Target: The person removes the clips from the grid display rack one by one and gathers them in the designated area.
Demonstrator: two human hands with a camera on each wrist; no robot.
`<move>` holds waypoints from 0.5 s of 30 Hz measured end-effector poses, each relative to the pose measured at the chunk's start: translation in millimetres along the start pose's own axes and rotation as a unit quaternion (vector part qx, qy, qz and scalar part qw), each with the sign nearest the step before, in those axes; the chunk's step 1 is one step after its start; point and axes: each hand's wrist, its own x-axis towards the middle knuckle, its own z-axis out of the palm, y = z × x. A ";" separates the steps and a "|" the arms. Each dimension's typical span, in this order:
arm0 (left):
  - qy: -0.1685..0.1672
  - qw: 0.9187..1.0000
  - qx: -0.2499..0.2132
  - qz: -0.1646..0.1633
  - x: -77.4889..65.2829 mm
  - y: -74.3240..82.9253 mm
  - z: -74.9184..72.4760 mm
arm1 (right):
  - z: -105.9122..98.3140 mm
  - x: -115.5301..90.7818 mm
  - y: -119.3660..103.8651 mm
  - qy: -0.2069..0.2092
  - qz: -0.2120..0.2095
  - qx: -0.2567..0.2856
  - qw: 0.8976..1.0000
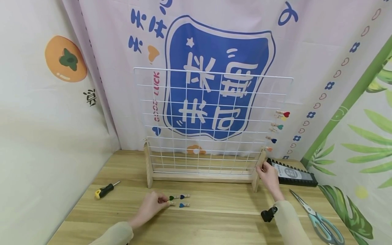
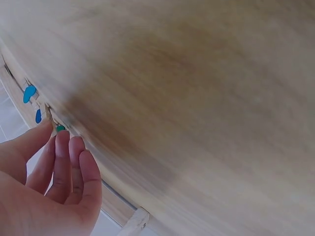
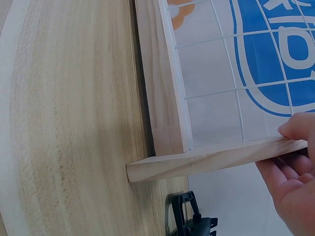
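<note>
My left hand (image 1: 150, 206) is low over the table, pinching a small wooden clothespin (image 1: 172, 203) between thumb and fingertips. Beside it lie three more heart-topped clothespins: a green one (image 1: 172, 197), a dark blue one (image 1: 183, 196) and a blue one (image 1: 182, 205). In the left wrist view, fingers partly hide the pinched clothespin (image 2: 46, 112). My right hand (image 1: 270, 176) grips the right wooden post (image 3: 216, 157) of a stand, thumb on one side and fingers on the other. The stand carries a white wire grid (image 1: 200, 126), with several heart clothespins (image 1: 273, 140) along its right edge.
A yellow-and-black screwdriver (image 1: 104, 191) lies at the left. Right of the stand are a black-edged case (image 1: 292, 174) and scissors with blue-green handles (image 1: 326, 228). A printed curtain (image 1: 122, 102) hangs behind the grid.
</note>
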 end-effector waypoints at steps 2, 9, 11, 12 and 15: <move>-0.002 1.000 0.001 0.002 0.4 -0.9 0.5 | 0.1 0.2 0.1 -0.001 0.001 0.000 1.000; -0.006 1.000 0.021 -0.001 0.6 -3.8 3.4 | -0.2 1.1 1.3 -0.003 0.002 0.001 1.000; -0.007 1.000 0.022 -0.003 1.1 -4.3 4.2 | -0.2 1.4 1.5 -0.004 0.005 0.001 1.000; -0.008 1.000 0.023 -0.003 1.3 -4.5 4.3 | -0.2 1.3 1.5 -0.005 0.007 0.001 1.000; -0.013 1.000 0.015 -0.007 1.5 -4.3 3.3 | -0.1 1.2 1.4 -0.004 0.008 0.001 1.000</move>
